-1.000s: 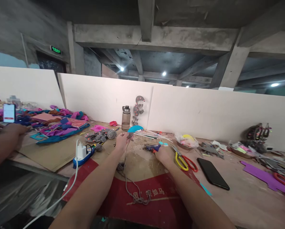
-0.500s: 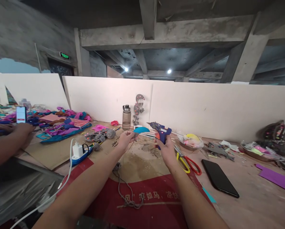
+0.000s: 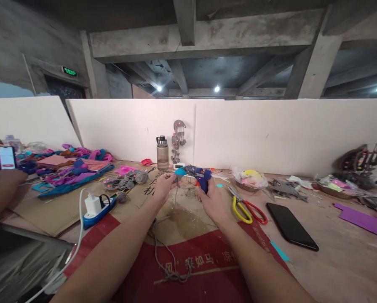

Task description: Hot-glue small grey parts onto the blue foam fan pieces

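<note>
Right grip (image 3: 211,198): closed round the handle of a blue glue gun (image 3: 203,182), whose nozzle points left. We judge this pistol hold suited to steering the tip by wrist. Left grip (image 3: 163,188): fingertips pinched on a small grey piece (image 3: 176,178) in front of that nozzle; whether the two touch, we cannot tell. Pinching, in our view, keeps most of the fingers away from heat. We note a blue half-disc (image 3: 180,171) just beyond, but cannot confirm whether it lies free.

Grey yarn (image 3: 172,275) lies in loose loops nearer to us, a strand hanging below the left grip; the slack probably prevents tugging. It rests on a cardboard sheet (image 3: 213,282), which we take as protection for the worktop (image 3: 333,269), given the pale specks upon it.

Scissors (image 3: 238,198) lie right of the right grip, handles towards us, presumably for ready reach. A black phone (image 3: 291,225) lies flat farther right. We find the bottle (image 3: 162,155) upright near the white board (image 3: 254,130), apparently set back to free the working space.
</note>
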A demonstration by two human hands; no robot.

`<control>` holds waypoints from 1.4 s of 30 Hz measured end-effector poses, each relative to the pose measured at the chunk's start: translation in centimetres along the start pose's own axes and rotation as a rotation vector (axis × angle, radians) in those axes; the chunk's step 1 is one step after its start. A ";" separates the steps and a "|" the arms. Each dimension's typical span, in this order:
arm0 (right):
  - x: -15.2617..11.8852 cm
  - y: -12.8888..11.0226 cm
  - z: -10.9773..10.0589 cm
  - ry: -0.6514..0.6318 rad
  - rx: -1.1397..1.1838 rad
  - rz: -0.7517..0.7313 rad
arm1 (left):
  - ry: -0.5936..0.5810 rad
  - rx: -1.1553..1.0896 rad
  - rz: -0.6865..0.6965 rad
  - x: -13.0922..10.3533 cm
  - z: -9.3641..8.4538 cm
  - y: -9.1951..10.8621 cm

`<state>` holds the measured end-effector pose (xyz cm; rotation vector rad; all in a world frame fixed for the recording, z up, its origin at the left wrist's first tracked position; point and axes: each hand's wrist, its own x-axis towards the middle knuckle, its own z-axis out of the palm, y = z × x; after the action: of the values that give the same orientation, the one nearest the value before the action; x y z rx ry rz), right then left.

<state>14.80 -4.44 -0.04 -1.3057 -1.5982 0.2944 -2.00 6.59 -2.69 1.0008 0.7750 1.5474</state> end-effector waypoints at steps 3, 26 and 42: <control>-0.4 -0.1 0.6 -0.041 -0.040 -0.022 | -0.013 0.034 0.022 -0.2 -0.4 0.2; -0.6 -0.1 1.3 -0.072 -0.285 -0.027 | -0.032 0.051 0.064 -1.5 0.6 1.2; -0.5 0.4 1.9 -0.089 -0.312 -0.048 | -0.046 0.108 0.040 -1.1 0.5 0.5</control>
<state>13.47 -3.94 -1.45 -1.5037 -1.8006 0.0746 -1.66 5.42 -2.27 1.1340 0.8180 1.5242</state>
